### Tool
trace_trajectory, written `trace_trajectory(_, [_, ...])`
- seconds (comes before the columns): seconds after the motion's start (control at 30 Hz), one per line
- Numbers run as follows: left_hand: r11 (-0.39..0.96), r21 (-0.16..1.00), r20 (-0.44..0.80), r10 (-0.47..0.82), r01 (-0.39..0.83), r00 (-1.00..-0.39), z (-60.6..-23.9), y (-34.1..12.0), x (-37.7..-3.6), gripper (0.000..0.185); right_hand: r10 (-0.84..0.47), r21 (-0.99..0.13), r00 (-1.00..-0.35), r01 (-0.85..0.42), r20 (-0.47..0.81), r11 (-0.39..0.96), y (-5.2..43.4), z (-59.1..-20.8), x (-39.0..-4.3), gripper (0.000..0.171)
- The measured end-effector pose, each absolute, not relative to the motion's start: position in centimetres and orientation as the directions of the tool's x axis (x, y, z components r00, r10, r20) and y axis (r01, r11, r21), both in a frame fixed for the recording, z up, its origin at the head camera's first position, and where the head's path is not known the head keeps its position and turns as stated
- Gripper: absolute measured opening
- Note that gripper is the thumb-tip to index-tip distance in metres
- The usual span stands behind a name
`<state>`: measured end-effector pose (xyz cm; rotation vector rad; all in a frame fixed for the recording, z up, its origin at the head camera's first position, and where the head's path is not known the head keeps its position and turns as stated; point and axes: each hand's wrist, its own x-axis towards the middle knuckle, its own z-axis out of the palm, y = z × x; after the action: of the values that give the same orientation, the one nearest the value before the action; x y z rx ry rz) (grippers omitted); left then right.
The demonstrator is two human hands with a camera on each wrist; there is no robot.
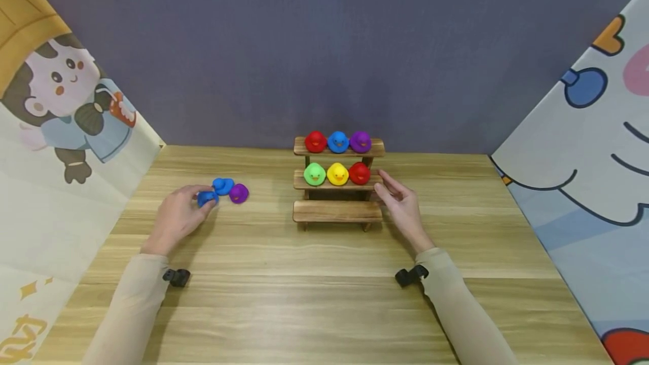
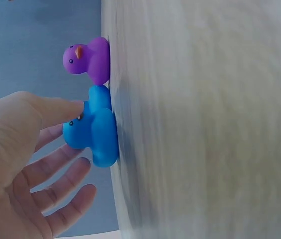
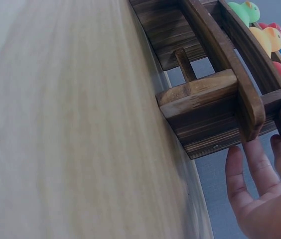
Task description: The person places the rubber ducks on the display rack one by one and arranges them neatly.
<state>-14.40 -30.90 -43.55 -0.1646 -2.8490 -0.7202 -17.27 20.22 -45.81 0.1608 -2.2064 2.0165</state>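
My left hand (image 1: 177, 216) pinches a blue rubber duck (image 1: 207, 199) between thumb and forefinger on the left of the table; the other fingers are spread in the left wrist view. Right behind it sits another blue duck (image 1: 223, 186), with a purple duck (image 1: 239, 193) beside that one. My right hand (image 1: 403, 207) is at the right end of a three-tier wooden rack (image 1: 337, 212), its fairly straight fingers touching the end. On the middle tier stand a green duck (image 1: 314, 174), a yellow duck (image 1: 337, 174) and a red duck (image 1: 360, 173).
The top tier bears another red duck (image 1: 316, 142), a blue duck (image 1: 338, 142) and a purple duck (image 1: 360, 142). The rack stands near the grey back wall (image 1: 324, 55). Printed side panels (image 1: 50, 213) border the wooden table (image 1: 294, 292).
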Motion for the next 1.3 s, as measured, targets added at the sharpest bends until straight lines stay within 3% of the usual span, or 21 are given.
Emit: trace_trajectory(1.3, [0.797,0.563,0.28,0.065,0.219,-0.958,-41.3,-29.1,-13.5,0.034,0.025,-0.98,-0.982,-0.185,0.187,0.075,20.1,-45.9,-17.3,0.05])
